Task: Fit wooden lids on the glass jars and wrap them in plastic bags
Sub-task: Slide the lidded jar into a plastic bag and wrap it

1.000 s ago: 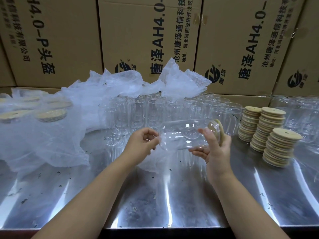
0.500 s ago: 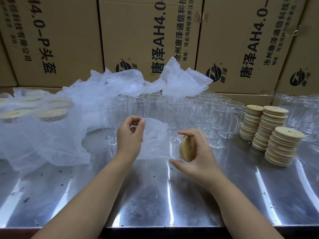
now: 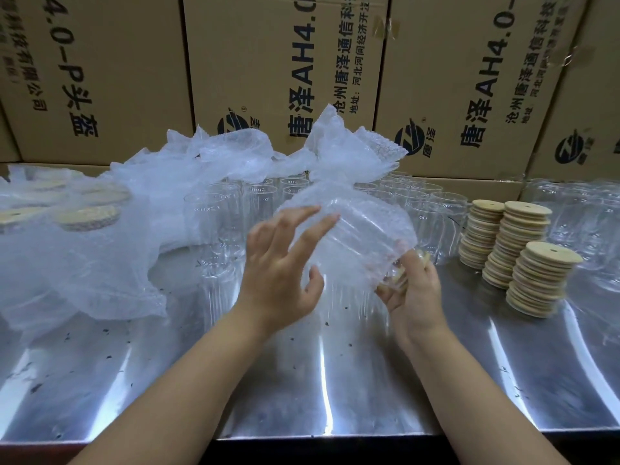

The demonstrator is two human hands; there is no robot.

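A glass jar [image 3: 355,239] with a wooden lid [image 3: 402,275] lies tilted in the air over the steel table, its body inside a bubble-wrap bag [image 3: 349,209]. My right hand [image 3: 414,290] holds the jar at its lid end, fingers curled round it. My left hand [image 3: 281,263] is spread with straight fingers against the bag's left side. Behind them stand several bare glass jars [image 3: 432,209]. To the right are three stacks of wooden lids [image 3: 533,280].
A heap of bubble-wrap bags [image 3: 214,162] lies at the back. On the left, wrapped lidded jars [image 3: 84,218] sit under plastic. More glass jars [image 3: 580,216] stand far right. Cardboard boxes [image 3: 288,62] wall the back of the steel table [image 3: 302,380].
The jar has gone from bare to covered by the bubble-wrap bag and is raised and tilted. My left hand let go of its pinch on the bag and spread flat. My right hand stays at the lid.
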